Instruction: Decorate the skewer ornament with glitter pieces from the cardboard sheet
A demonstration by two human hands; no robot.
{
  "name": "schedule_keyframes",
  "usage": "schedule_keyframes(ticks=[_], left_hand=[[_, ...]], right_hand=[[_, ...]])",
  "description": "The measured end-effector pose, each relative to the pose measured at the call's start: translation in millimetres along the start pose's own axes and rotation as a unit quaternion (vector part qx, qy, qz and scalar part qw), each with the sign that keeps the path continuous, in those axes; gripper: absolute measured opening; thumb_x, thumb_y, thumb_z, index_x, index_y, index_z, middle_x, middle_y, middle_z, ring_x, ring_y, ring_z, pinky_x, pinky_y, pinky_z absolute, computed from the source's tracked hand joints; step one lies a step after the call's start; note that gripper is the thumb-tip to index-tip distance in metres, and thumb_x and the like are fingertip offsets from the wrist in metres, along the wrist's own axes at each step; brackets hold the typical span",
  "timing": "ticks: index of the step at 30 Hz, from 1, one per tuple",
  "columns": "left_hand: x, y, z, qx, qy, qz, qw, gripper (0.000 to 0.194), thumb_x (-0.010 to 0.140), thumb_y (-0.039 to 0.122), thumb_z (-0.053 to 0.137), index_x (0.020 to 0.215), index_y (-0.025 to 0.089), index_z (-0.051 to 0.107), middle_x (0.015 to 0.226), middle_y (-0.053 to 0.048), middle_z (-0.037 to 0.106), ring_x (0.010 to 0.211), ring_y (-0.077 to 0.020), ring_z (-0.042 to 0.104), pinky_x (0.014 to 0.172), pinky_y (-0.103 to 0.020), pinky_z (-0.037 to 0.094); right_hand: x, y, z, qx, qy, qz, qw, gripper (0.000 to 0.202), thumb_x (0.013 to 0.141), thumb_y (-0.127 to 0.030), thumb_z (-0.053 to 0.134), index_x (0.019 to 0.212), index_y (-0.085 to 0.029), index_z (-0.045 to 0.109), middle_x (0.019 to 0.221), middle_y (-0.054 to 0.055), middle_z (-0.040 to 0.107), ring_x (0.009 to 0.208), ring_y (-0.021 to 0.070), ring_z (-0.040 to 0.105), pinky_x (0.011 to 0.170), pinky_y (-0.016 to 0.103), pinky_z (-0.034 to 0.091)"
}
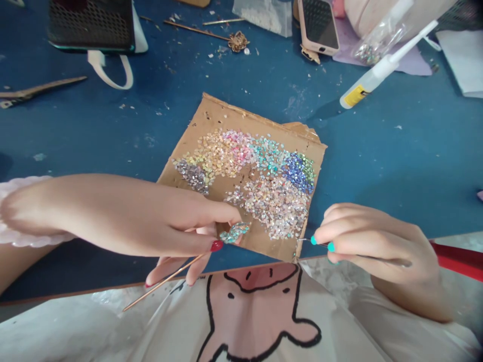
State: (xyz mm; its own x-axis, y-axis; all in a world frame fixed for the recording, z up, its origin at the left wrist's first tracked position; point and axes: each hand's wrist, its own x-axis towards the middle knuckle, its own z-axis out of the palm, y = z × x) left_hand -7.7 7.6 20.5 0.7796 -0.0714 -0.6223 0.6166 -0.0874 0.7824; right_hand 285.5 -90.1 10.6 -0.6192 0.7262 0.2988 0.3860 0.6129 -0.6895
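The left hand (177,216), with a red thumbnail, pinched a small ornament covered in turquoise and silvery glittering chips (234,232) between thumb and fingers, above the near edge of a square of brown cardboard (213,114). A thin copper-coloured metal rod (162,284) slanted down and away from beneath that thumb, passing across the lower fingers; its join to the ornament was hidden.

The right hand (381,241), its nails painted turquoise, gripped a slender metal tool (304,240), whose tip reached the cardboard's right edge, near the largest heap, made of pale multicoloured chips (279,206). Behind this heap, smaller patches curved across the cardboard: grey (192,174), yellow (215,156), pink (238,143), turquoise (267,153), deep blue (298,171) and green (308,168).

The cardboard lay on a blue table (151,125). Farther back were a gold-coloured stick with a filigree flower (238,41), a pale-cased phone (320,25) and, to the right, a white bottle with a yellow label and a long nozzle (368,83).
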Motion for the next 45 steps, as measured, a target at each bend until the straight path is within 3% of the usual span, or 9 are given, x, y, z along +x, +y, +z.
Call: schedule_keyframes(ticks=[8,15,20,23,27,32,39,45], left_hand=[[-3,8,0.2,-0.001,0.007,-0.055,0.998,0.019,0.099,0.026,0.039,0.081,0.025,0.046,0.071,0.009,0.074,0.057,-0.0133,0.067,0.045,-0.024,0.033],[-1,8,-0.6,0.003,-0.005,-0.061,0.998,0.02,0.1,0.03,0.037,0.082,0.025,0.043,0.078,0.009,0.075,0.057,-0.0124,0.067,0.047,-0.024,0.034],[-1,7,-1.5,0.002,-0.007,-0.058,0.998,0.02,0.1,0.031,0.038,0.082,0.025,0.044,0.078,0.008,0.075,0.059,-0.013,0.068,0.047,-0.024,0.034],[-1,7,-1.2,0.007,-0.008,-0.062,0.998,0.02,0.1,0.032,0.037,0.083,0.025,0.045,0.077,0.008,0.075,0.064,-0.0137,0.069,0.047,-0.024,0.033],[-1,8,-0.9,0.016,-0.011,-0.067,0.998,0.019,0.1,0.032,0.038,0.085,0.025,0.046,0.073,0.008,0.074,0.061,-0.0131,0.067,0.047,-0.024,0.033],[-3,8,-1.4,0.024,-0.012,-0.076,0.997,0.02,0.1,0.033,0.036,0.085,0.025,0.046,0.065,0.009,0.072,0.06,-0.0134,0.065,0.045,-0.025,0.031],[-1,6,-1.9,0.016,-0.01,-0.08,0.997,0.015,0.098,0.027,0.039,0.087,0.026,0.048,0.055,0.01,0.067,0.064,-0.0151,0.066,0.047,-0.024,0.032],[-3,5,-0.7,0.007,0.005,-0.067,0.998,0.011,0.095,0.023,0.044,0.089,0.028,0.053,0.055,0.009,0.067,0.062,-0.0166,0.067,0.044,-0.026,0.031]], right_hand=[[0,-1,0,-0.004,-0.002,0.001,1.0,0.001,0.091,-0.019,0.06,0.091,-0.019,0.059,0.082,0.004,0.07,0.08,0.0144,0.066,0.079,0.033,0.056],[4,5,-3,-0.005,-0.035,-0.068,0.997,0.006,0.09,-0.01,0.058,0.091,-0.015,0.06,0.086,0.005,0.071,0.078,0.0128,0.065,0.078,0.03,0.056],[-1,9,-5,0.002,-0.028,-0.102,0.994,0.006,0.091,-0.012,0.056,0.093,-0.015,0.062,0.087,0.008,0.072,0.073,0.0141,0.066,0.07,0.031,0.058],[-1,8,-4,-0.009,0.002,-0.103,0.995,0.018,0.096,-0.015,0.046,0.09,-0.016,0.063,0.085,0.009,0.073,0.071,0.0143,0.066,0.07,0.031,0.059],[-3,11,-1,0.031,0.038,-0.081,0.995,0.009,0.089,-0.009,0.057,0.091,-0.014,0.064,0.083,0.009,0.072,0.07,0.0151,0.066,0.065,0.033,0.057],[-14,16,-3,0.065,0.076,-0.05,0.994,0.026,0.081,0.001,0.062,0.102,-0.013,0.067,0.089,0.009,0.072,0.074,0.0166,0.066,0.069,0.037,0.057],[-27,16,-12,-0.03,0.088,0.006,0.996,0.036,0.077,0.006,0.063,0.101,-0.021,0.068,0.088,0.003,0.072,0.076,0.0172,0.068,0.074,0.037,0.058],[-33,10,-20,-0.078,0.104,0.059,0.99,0.032,0.076,0.003,0.066,0.094,-0.023,0.069,0.088,0.001,0.073,0.075,0.0181,0.069,0.077,0.039,0.057]])
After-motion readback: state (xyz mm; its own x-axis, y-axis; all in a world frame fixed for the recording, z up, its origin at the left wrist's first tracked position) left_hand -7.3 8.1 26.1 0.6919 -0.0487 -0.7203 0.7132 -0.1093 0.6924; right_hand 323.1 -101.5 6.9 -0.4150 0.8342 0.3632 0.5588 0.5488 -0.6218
